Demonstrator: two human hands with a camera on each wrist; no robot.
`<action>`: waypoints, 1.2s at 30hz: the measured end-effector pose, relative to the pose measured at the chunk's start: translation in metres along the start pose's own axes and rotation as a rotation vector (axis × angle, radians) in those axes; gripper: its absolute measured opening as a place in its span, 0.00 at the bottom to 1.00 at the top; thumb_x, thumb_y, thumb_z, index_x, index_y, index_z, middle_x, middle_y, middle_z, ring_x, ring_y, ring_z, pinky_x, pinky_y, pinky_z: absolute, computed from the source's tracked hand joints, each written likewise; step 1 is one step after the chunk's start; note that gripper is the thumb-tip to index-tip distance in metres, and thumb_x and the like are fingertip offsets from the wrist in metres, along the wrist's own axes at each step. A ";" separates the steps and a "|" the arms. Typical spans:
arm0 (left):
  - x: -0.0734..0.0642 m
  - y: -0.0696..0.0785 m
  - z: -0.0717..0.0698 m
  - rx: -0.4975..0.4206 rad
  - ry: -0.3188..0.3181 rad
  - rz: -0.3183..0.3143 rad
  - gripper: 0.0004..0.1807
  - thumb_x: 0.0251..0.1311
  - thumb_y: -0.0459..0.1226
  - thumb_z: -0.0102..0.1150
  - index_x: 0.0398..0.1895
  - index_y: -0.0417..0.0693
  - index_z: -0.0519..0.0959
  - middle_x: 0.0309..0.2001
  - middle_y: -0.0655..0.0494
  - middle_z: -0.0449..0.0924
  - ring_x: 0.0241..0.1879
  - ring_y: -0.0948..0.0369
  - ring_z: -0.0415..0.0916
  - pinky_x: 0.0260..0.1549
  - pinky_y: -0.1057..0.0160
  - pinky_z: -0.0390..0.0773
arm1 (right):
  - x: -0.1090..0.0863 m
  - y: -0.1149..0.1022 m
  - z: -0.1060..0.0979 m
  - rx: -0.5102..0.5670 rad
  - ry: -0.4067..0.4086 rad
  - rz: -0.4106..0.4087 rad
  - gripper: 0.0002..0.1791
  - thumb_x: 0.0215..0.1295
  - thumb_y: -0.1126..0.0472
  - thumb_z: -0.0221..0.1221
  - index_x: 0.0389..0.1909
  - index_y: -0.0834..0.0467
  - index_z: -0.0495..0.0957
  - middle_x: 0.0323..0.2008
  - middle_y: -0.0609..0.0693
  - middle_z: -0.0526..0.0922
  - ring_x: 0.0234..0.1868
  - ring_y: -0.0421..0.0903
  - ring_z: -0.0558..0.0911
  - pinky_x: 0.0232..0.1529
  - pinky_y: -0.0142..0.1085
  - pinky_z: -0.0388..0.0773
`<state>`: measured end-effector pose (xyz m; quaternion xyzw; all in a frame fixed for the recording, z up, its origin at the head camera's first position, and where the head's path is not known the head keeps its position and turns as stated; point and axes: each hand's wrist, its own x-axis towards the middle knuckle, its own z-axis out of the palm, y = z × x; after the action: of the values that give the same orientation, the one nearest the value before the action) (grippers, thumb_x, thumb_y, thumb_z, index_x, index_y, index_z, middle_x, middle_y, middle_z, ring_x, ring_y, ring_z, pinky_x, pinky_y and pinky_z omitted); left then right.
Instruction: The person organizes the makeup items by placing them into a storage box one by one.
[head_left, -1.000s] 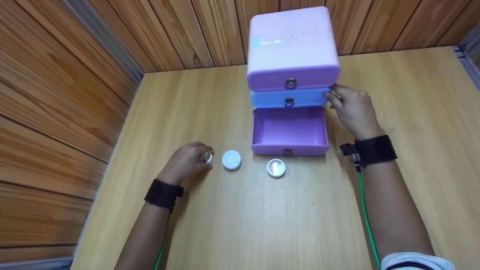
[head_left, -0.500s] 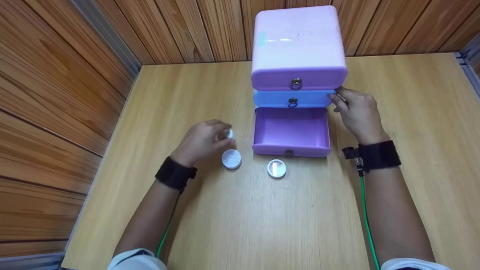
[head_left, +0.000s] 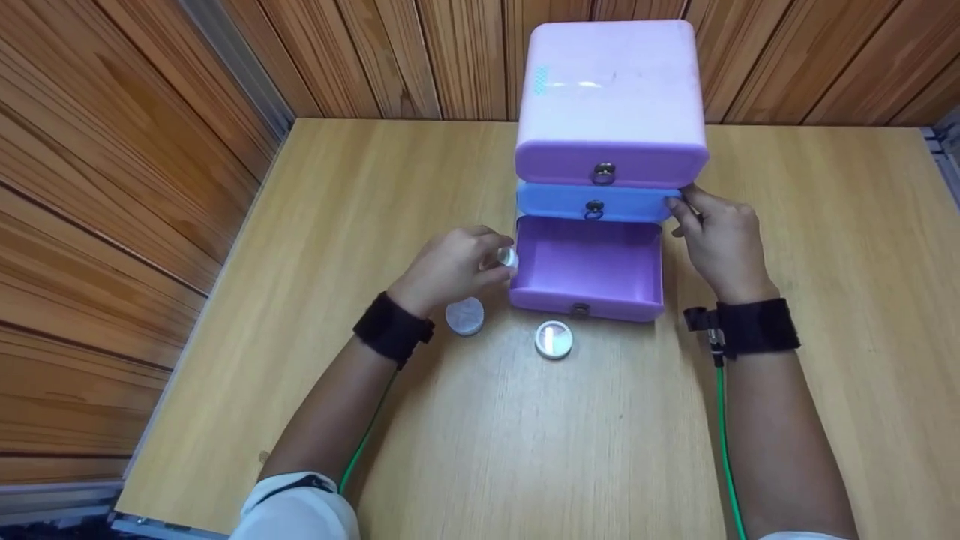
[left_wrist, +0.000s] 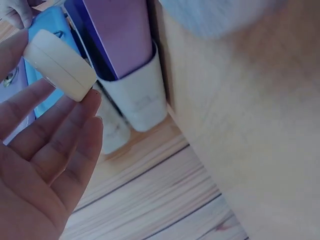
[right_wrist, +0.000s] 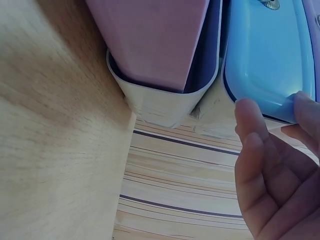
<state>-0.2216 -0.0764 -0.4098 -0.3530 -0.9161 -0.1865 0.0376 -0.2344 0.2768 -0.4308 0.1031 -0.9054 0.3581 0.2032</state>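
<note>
A small drawer unit [head_left: 611, 82] stands at the back, pink on top. Its blue middle drawer [head_left: 551, 201] is shut and its purple bottom drawer [head_left: 544, 300] is pulled out, with nothing visible inside. My left hand [head_left: 456, 264] pinches a small round white jar [left_wrist: 60, 65] on its side, at the left wall of the purple drawer. With thumb on the front and fingers round the side, my right hand [head_left: 724, 244] grips the right end of the blue drawer. In the right wrist view the fingertips [right_wrist: 247, 107] touch its edge.
Two more round jars lie on the wooden table [head_left: 510, 450]: a white-topped jar [head_left: 465, 316] beneath the left wrist and a shiny-topped jar [head_left: 553, 340] before the purple drawer. Plank walls [head_left: 465, 60] stand behind and at left. Green cables run along both forearms.
My left hand has carried the small jar up and to the right, from left of the white-topped jar to the purple drawer. The right hand has stayed on the blue drawer; the head view shifted slightly.
</note>
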 end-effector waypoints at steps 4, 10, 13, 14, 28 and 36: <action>0.013 0.006 0.007 -0.019 -0.021 -0.002 0.23 0.62 0.50 0.63 0.52 0.44 0.82 0.39 0.56 0.82 0.34 0.65 0.77 0.31 0.68 0.76 | -0.001 0.000 0.003 0.014 0.016 -0.018 0.18 0.72 0.52 0.54 0.53 0.58 0.82 0.38 0.56 0.87 0.23 0.52 0.83 0.23 0.18 0.68; 0.030 0.016 0.020 -0.045 -0.041 0.033 0.24 0.62 0.50 0.64 0.51 0.42 0.82 0.35 0.56 0.82 0.31 0.64 0.75 0.30 0.67 0.75 | -0.002 0.001 0.006 0.021 0.019 -0.028 0.18 0.72 0.53 0.55 0.56 0.57 0.81 0.37 0.57 0.87 0.23 0.51 0.83 0.24 0.18 0.68; 0.035 0.019 0.027 -0.044 -0.064 0.034 0.23 0.62 0.50 0.64 0.50 0.42 0.82 0.36 0.56 0.82 0.32 0.65 0.76 0.32 0.68 0.76 | -0.004 0.001 0.006 0.016 0.019 -0.021 0.18 0.72 0.53 0.55 0.57 0.56 0.80 0.38 0.57 0.86 0.23 0.50 0.83 0.23 0.18 0.68; 0.036 0.019 0.030 -0.049 -0.076 0.028 0.22 0.62 0.50 0.64 0.49 0.43 0.82 0.35 0.57 0.82 0.32 0.65 0.76 0.31 0.68 0.75 | -0.004 0.001 0.006 0.014 0.020 -0.022 0.18 0.72 0.53 0.55 0.57 0.56 0.80 0.38 0.57 0.87 0.23 0.49 0.83 0.23 0.17 0.68; 0.049 0.022 0.041 0.020 -0.342 -0.180 0.15 0.55 0.56 0.67 0.30 0.56 0.85 0.25 0.67 0.80 0.32 0.63 0.75 0.64 0.42 0.52 | -0.005 0.000 0.007 0.010 -0.002 -0.013 0.19 0.73 0.51 0.54 0.56 0.57 0.80 0.42 0.58 0.86 0.24 0.51 0.84 0.23 0.17 0.68; 0.065 0.030 0.037 0.115 -0.405 -0.203 0.06 0.52 0.43 0.69 0.33 0.56 0.86 0.31 0.64 0.84 0.41 0.59 0.79 0.64 0.38 0.52 | 0.000 0.002 0.002 -0.008 0.026 -0.036 0.18 0.72 0.52 0.55 0.54 0.57 0.82 0.38 0.57 0.86 0.23 0.49 0.83 0.24 0.17 0.66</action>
<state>-0.2482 -0.0015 -0.4215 -0.2866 -0.9448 -0.0622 -0.1461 -0.2360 0.2765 -0.4333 0.1139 -0.9021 0.3521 0.2218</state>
